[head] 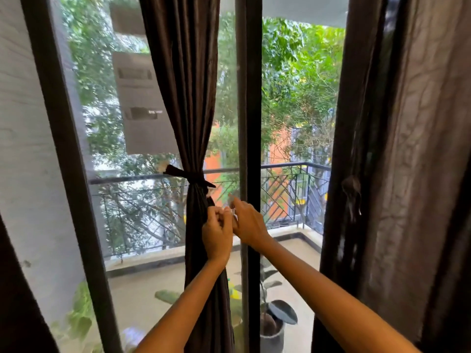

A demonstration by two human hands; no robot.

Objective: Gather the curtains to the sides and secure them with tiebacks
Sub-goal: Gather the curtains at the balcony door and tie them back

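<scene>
Two dark brown curtains show at the glass door: the middle curtain (187,110) is gathered into a narrow bundle and cinched by one dark tieback (192,177), knotted with its ends sticking out to either side; the right curtain (397,161) hangs loose along the frame's right edge. Two bare hands meet just below the knot. The left hand (216,234) has its grip curled against the bundled cloth, the fingers pinching something small that cannot be made out. The right hand (248,221) touches it, forefinger stretched toward the tieback. Beyond the glass stand one balcony railing (285,189) and one potted plant (274,324). No writing is readable.
</scene>
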